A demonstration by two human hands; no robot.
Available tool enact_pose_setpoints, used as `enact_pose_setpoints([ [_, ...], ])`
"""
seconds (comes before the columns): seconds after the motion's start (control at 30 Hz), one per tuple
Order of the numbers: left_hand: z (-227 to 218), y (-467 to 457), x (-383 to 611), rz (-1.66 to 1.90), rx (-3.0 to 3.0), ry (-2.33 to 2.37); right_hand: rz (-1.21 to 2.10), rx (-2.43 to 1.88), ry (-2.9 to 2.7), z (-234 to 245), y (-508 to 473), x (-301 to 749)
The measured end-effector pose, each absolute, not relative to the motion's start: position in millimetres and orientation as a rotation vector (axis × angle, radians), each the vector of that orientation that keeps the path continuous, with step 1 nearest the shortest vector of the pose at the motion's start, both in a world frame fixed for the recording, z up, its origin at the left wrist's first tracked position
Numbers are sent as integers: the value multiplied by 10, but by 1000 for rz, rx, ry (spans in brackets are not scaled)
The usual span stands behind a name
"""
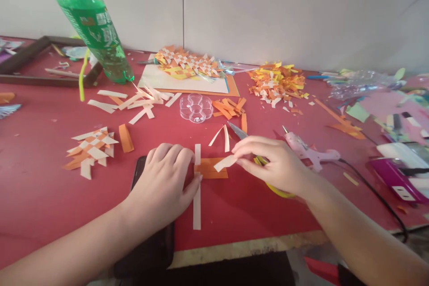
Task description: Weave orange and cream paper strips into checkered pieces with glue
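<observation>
My left hand [166,178] lies knuckles up on the red table [40,187], its curled fingers and thumb pressing down the left end of several orange paper strips [209,169]. A long white strip [197,196] runs upright across them. My right hand [273,163] pinches a short white paper strip [225,162] at its right end, over the orange strips. Yellow-handled scissors [237,131] lie beneath that hand, the blades pointing up-left.
A dark phone [149,250] lies under my left wrist. A pink glue gun [306,151] with a black cord lies to the right. A clear flower-shaped box [196,107], a green bottle [92,22], woven paper pieces [90,149] and loose strips are scattered around.
</observation>
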State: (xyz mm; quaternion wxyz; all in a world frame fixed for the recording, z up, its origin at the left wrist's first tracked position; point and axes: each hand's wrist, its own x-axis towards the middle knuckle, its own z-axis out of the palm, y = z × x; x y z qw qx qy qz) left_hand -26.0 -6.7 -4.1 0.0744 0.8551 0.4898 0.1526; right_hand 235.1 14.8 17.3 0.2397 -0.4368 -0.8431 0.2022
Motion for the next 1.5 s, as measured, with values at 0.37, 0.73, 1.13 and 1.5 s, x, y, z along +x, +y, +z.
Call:
enact_pose_setpoints([
  [0.37,-4,-56,-210,486,2463,1541,340,-1084,-2314,-28,148,2331],
  [0.73,47,2,-214,599,2172,1431,472,-1016,-2230,25,85,2315],
  [1.13,110,-123,-114,552,1322,1023,1307,-1099,-1663,90,-100,2152],
  [1.5,83,-89,-75,738,1221,1042,1128,-1111,-1846,50,-151,2194],
])
